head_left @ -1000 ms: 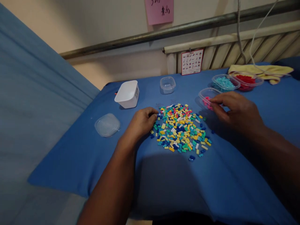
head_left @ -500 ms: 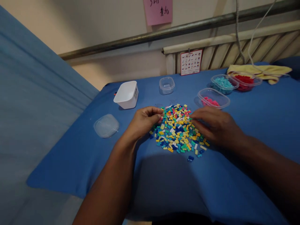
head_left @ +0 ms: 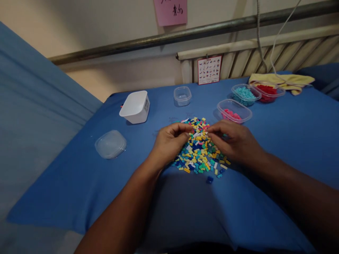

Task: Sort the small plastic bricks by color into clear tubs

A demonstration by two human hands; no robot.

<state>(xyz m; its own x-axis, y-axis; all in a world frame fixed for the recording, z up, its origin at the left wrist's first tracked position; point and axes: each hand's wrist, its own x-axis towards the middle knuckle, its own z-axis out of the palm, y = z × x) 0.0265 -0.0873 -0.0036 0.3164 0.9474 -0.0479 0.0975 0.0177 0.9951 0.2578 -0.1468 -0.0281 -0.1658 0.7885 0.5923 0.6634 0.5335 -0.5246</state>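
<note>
A heap of small building bricks (head_left: 197, 155) in yellow, white, teal, blue and pink lies on the blue cloth. My left hand (head_left: 171, 143) is at the heap's upper left, thumb and fingers closed in a pinch; whatever is between the tips is too small to make out. Across from it, my right hand (head_left: 233, 140) pinches at the upper right edge of the heap, its fingertips among the bricks, and their contents cannot be told. A dark blue brick (head_left: 209, 180) lies apart in front of the heap.
Behind my right hand are clear tubs of pink bricks (head_left: 231, 114), turquoise bricks (head_left: 245, 93) and red bricks (head_left: 266, 92). A small clear tub (head_left: 182, 101), a white box (head_left: 140, 114) and clear lids (head_left: 110, 144) stand left of these. A yellow cloth (head_left: 296, 80) lies at the back.
My left hand has moved right over the heap, and the two hands are closer together. The pink brick seen at my left fingertips no longer shows there. The whole view has shifted slightly.
</note>
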